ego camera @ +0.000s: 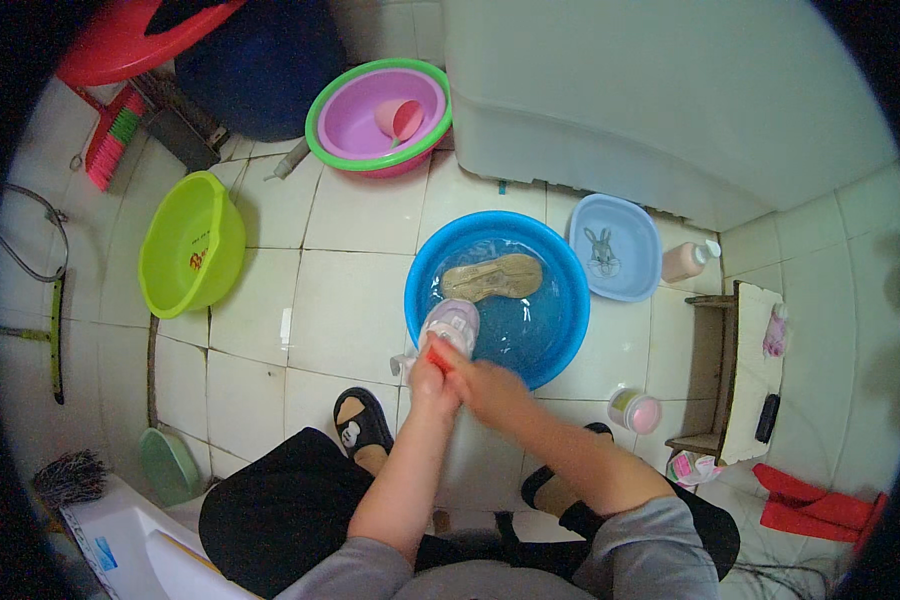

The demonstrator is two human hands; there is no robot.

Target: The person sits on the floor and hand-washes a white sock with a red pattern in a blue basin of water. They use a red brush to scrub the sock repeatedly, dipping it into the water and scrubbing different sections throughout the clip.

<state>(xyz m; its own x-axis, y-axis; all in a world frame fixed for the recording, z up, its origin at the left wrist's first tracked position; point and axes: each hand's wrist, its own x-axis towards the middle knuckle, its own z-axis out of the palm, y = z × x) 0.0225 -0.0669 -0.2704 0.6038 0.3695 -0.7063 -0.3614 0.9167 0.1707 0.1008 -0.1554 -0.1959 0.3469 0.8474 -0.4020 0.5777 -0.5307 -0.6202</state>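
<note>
My left hand (429, 382) grips a pale pink and white shoe (451, 321) by its heel end, with the toe over the near left rim of a round blue basin (579, 330). My right hand (476, 382) is closed around a small red object (441, 355), probably a brush, held against the shoe; it is mostly hidden by the fingers and blurred. In the water of the basin floats or rests a second shoe (493, 277), its tan sole facing up.
A light blue basin (647, 259) with a rabbit picture and a pump bottle (686, 262) stand right of the blue basin. Nearer is a lidded jar (636, 412). A wooden stool (727, 375) lies at the right. A yellow-green basin (229, 259) leans at the left; stacked basins (315, 142) are farther back.
</note>
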